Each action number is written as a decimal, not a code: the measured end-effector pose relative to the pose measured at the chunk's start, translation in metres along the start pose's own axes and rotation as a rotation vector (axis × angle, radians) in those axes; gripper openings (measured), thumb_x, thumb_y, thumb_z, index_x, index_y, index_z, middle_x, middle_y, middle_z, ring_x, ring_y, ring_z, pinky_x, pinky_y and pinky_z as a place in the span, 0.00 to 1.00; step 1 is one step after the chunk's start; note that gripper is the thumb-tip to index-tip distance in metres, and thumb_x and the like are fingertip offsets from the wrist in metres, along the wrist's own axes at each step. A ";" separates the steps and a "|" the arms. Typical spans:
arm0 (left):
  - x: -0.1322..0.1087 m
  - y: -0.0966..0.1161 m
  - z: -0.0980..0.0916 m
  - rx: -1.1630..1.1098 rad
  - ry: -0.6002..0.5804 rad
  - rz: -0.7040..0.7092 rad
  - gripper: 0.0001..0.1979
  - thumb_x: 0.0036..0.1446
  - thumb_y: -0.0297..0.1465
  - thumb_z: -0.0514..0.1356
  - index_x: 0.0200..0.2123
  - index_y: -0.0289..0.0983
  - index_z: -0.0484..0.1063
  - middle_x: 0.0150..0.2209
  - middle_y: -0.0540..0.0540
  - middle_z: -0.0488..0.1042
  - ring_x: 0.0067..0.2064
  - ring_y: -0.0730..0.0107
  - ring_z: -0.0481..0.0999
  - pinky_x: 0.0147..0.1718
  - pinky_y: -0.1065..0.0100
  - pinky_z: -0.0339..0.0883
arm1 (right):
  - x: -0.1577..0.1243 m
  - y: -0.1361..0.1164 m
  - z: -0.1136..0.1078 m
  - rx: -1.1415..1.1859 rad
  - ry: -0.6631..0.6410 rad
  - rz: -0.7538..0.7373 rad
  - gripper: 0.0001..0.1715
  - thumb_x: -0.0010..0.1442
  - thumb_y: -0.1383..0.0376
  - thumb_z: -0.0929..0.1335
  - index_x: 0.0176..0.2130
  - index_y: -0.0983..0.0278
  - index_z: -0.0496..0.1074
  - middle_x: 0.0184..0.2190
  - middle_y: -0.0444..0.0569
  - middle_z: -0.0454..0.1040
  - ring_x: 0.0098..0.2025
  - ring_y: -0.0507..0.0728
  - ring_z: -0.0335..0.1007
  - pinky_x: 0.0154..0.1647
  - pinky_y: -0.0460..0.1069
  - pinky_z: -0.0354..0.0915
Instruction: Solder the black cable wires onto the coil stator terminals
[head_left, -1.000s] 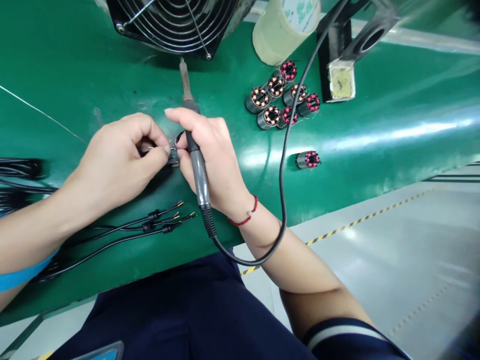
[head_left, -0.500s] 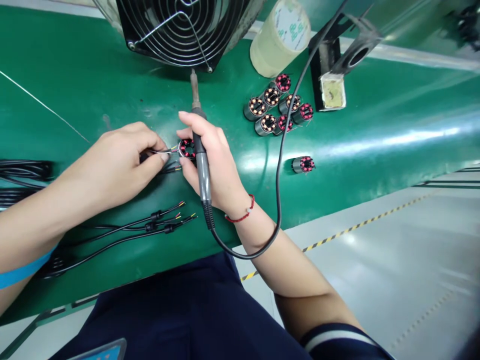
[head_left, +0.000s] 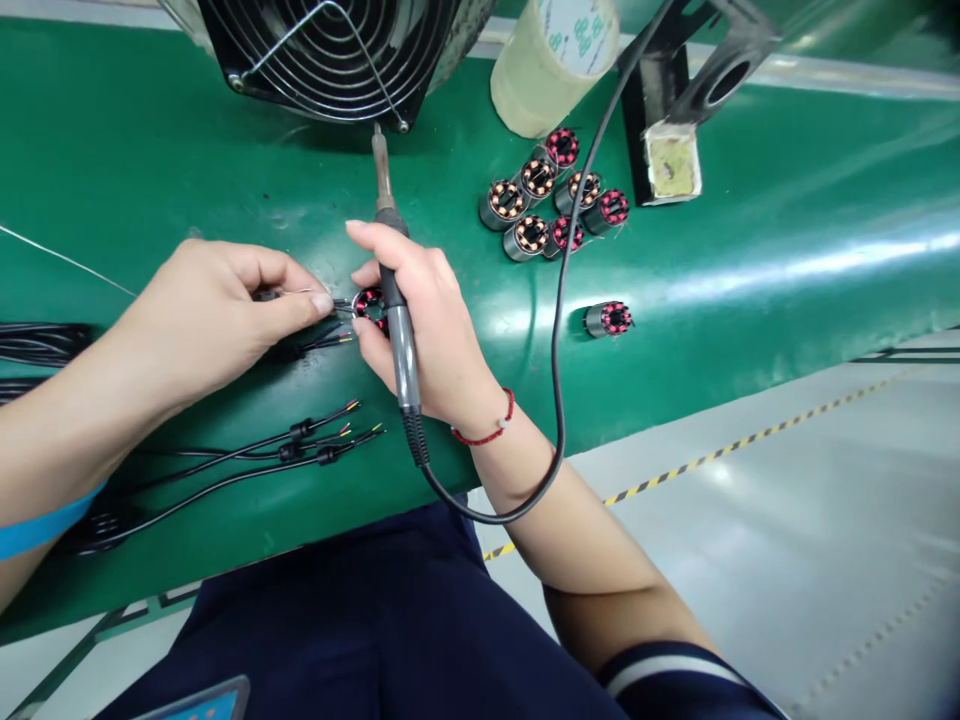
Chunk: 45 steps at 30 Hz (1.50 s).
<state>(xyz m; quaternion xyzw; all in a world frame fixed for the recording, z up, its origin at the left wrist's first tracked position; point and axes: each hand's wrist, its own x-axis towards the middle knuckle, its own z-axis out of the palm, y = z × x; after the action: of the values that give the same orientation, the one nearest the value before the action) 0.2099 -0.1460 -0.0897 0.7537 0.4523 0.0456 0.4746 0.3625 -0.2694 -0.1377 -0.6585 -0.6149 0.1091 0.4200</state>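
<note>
My left hand (head_left: 217, 320) is closed in a pinch on a thin black cable (head_left: 319, 345) with coloured wire ends, holding the ends against a small motor stator (head_left: 369, 302) with red windings. My right hand (head_left: 427, 320) grips a soldering iron (head_left: 397, 340) along its handle, tip pointing away toward the fan, and its fingers also steady the stator. The iron's black cord (head_left: 559, 300) loops off the table edge and back up to the rear.
A black wire-guarded fan (head_left: 330, 50) stands at the back. A tape roll (head_left: 551, 60), an iron stand (head_left: 675, 110), several stators (head_left: 547, 195) in a cluster and one lone stator (head_left: 609, 319) lie on the green table (head_left: 750, 260). More black cables (head_left: 300, 445) lie near its front edge.
My left hand has drawn back to the left, uncovering the stator and the wire ends. The soldering iron stays in my right hand, tip still pointing at the fan.
</note>
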 end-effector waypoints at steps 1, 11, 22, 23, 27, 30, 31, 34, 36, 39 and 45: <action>0.000 0.000 0.001 0.000 0.006 0.005 0.16 0.47 0.46 0.65 0.27 0.38 0.81 0.26 0.51 0.79 0.29 0.73 0.70 0.31 0.66 0.60 | 0.001 -0.001 0.000 -0.011 -0.018 0.001 0.31 0.60 0.70 0.67 0.61 0.55 0.66 0.45 0.41 0.81 0.49 0.57 0.76 0.51 0.54 0.74; 0.002 -0.008 0.003 -0.068 0.067 0.077 0.15 0.52 0.44 0.63 0.28 0.38 0.81 0.22 0.54 0.75 0.24 0.77 0.66 0.27 0.70 0.56 | 0.002 -0.010 0.000 -0.025 -0.106 0.052 0.33 0.63 0.74 0.65 0.65 0.63 0.62 0.46 0.45 0.79 0.51 0.58 0.71 0.58 0.56 0.71; 0.000 -0.003 0.006 -0.062 0.131 0.123 0.11 0.49 0.40 0.64 0.27 0.39 0.82 0.24 0.53 0.79 0.26 0.74 0.69 0.32 0.67 0.60 | 0.006 -0.014 0.002 0.033 -0.105 0.231 0.29 0.67 0.75 0.63 0.64 0.57 0.63 0.46 0.40 0.81 0.50 0.53 0.78 0.59 0.51 0.73; 0.000 -0.003 0.006 -0.062 0.132 0.120 0.11 0.48 0.40 0.64 0.27 0.39 0.83 0.24 0.53 0.78 0.26 0.74 0.68 0.32 0.67 0.60 | 0.007 -0.015 0.002 0.029 -0.116 0.239 0.29 0.67 0.75 0.63 0.64 0.57 0.63 0.46 0.40 0.81 0.50 0.53 0.78 0.59 0.52 0.73; 0.000 0.000 0.006 -0.037 0.126 0.095 0.12 0.46 0.41 0.64 0.27 0.40 0.83 0.21 0.53 0.74 0.25 0.75 0.65 0.29 0.68 0.57 | 0.008 -0.017 0.000 0.033 -0.140 0.248 0.29 0.68 0.74 0.63 0.65 0.57 0.62 0.47 0.40 0.81 0.52 0.54 0.79 0.59 0.52 0.73; 0.000 0.003 0.007 0.003 0.112 0.064 0.15 0.45 0.44 0.64 0.28 0.40 0.84 0.21 0.53 0.74 0.24 0.74 0.65 0.27 0.69 0.54 | 0.008 -0.017 -0.002 0.038 -0.135 0.248 0.30 0.67 0.75 0.62 0.65 0.57 0.62 0.47 0.40 0.81 0.53 0.54 0.78 0.62 0.52 0.72; 0.000 0.003 0.007 0.012 0.108 0.062 0.16 0.45 0.45 0.64 0.29 0.40 0.84 0.21 0.52 0.75 0.25 0.74 0.65 0.27 0.69 0.54 | 0.007 -0.017 -0.003 0.039 -0.129 0.238 0.31 0.66 0.76 0.62 0.65 0.57 0.62 0.48 0.41 0.81 0.54 0.54 0.77 0.63 0.53 0.71; 0.001 0.002 0.006 0.034 0.091 0.104 0.17 0.49 0.46 0.62 0.31 0.40 0.84 0.24 0.52 0.77 0.27 0.73 0.68 0.29 0.69 0.56 | 0.005 -0.014 -0.004 0.051 -0.092 0.137 0.33 0.62 0.76 0.63 0.64 0.61 0.62 0.48 0.43 0.80 0.55 0.56 0.75 0.66 0.55 0.69; 0.002 0.000 0.005 0.061 0.094 0.142 0.18 0.53 0.45 0.59 0.30 0.39 0.82 0.24 0.53 0.75 0.26 0.74 0.66 0.30 0.69 0.56 | 0.004 -0.012 -0.004 0.043 -0.084 0.057 0.34 0.61 0.75 0.64 0.65 0.65 0.62 0.48 0.45 0.80 0.53 0.57 0.73 0.63 0.57 0.69; 0.003 -0.004 0.002 0.088 0.108 0.162 0.18 0.54 0.45 0.56 0.26 0.38 0.77 0.23 0.53 0.73 0.26 0.74 0.65 0.31 0.69 0.56 | 0.003 -0.009 -0.001 -0.016 -0.112 0.032 0.30 0.65 0.72 0.62 0.65 0.63 0.61 0.48 0.45 0.79 0.50 0.57 0.72 0.60 0.56 0.70; 0.003 -0.007 0.000 0.100 -0.065 0.217 0.18 0.52 0.47 0.57 0.25 0.39 0.76 0.23 0.53 0.74 0.26 0.72 0.66 0.30 0.68 0.58 | 0.002 -0.010 0.008 -0.103 -0.101 0.071 0.25 0.71 0.69 0.59 0.64 0.58 0.61 0.51 0.44 0.79 0.52 0.57 0.72 0.61 0.56 0.67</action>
<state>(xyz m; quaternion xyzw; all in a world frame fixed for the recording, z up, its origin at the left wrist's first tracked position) 0.2070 -0.1428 -0.0959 0.8219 0.3541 0.0496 0.4433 0.3503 -0.2652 -0.1355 -0.6943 -0.6164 0.1252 0.3498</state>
